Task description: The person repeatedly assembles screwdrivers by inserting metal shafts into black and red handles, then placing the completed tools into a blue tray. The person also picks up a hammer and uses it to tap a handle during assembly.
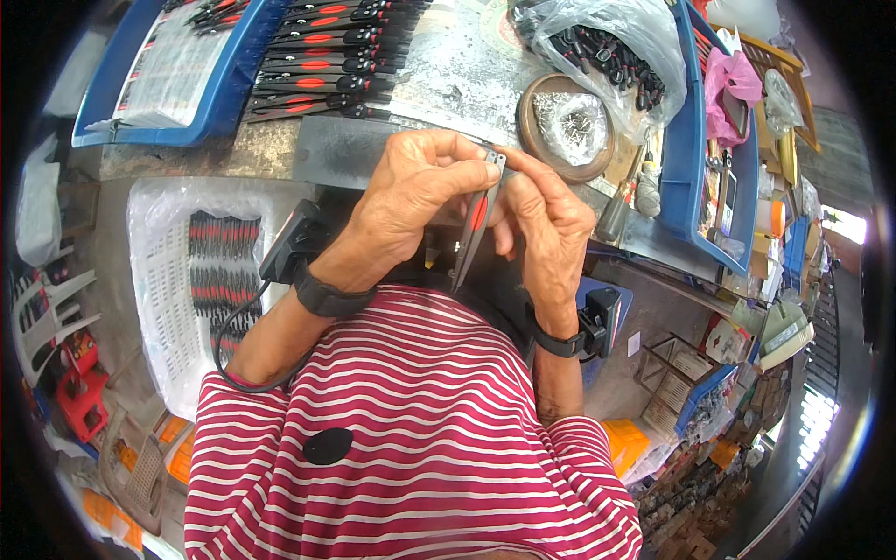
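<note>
Over the table's front edge I hold a slim dark grey handle piece [478,213] with a red oval inlay. It is tilted, with its narrow end pointing down toward my shirt and two rounded tips with small holes at the top. My left hand [411,191] is closed, pinching it near the top between thumb and fingers. My right hand [546,215] is closed too, its index finger curled behind the top end; its grip is partly hidden. Close beyond my right hand stands a round wooden bowl [531,149] with a plastic bag of small metal pins [576,129].
Rows of similar red-inlaid pieces [322,65] lie on the table beside a blue tray [227,89]. A clear bag of black parts [607,61] and another blue tray [684,177] are at the right. A white basket [161,289] of red-and-black pieces stands lower left.
</note>
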A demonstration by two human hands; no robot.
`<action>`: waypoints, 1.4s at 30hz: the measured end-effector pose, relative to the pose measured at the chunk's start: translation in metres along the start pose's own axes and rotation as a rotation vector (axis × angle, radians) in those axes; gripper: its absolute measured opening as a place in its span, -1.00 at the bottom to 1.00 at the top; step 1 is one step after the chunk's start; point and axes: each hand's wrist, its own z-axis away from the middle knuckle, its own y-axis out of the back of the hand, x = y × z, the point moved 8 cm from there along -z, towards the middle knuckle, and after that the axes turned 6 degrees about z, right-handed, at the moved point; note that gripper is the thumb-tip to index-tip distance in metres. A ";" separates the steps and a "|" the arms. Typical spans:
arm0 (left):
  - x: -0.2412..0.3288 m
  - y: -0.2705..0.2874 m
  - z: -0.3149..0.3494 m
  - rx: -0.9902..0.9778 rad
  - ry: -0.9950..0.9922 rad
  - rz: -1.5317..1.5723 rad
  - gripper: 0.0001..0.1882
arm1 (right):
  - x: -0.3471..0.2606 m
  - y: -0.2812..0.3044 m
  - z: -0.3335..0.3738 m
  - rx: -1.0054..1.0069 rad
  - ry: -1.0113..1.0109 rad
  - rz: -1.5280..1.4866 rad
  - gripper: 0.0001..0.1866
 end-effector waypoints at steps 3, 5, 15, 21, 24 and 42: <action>-0.002 -0.004 0.001 -0.039 0.059 -0.014 -0.83 | 0.001 0.005 -0.006 -0.014 0.036 -0.088 -0.76; -0.004 -0.005 -0.001 -0.056 0.102 -0.050 -0.83 | 0.005 0.007 -0.007 -0.059 0.003 -0.175 -0.75; -0.007 -0.027 0.003 -0.201 0.270 -0.023 -0.84 | -0.006 0.014 -0.010 -0.155 0.046 -0.367 -0.85; 0.008 -0.036 0.008 -0.025 0.019 -0.199 -0.79 | -0.013 0.027 -0.009 -0.031 0.092 -0.298 -0.87; 0.010 -0.040 0.007 0.006 -0.052 -0.306 -0.83 | -0.013 0.031 -0.011 0.005 0.084 -0.269 -0.86; 0.039 -0.058 0.019 -0.160 -0.571 -1.121 -0.85 | -0.022 0.148 -0.153 0.425 0.335 1.087 -0.70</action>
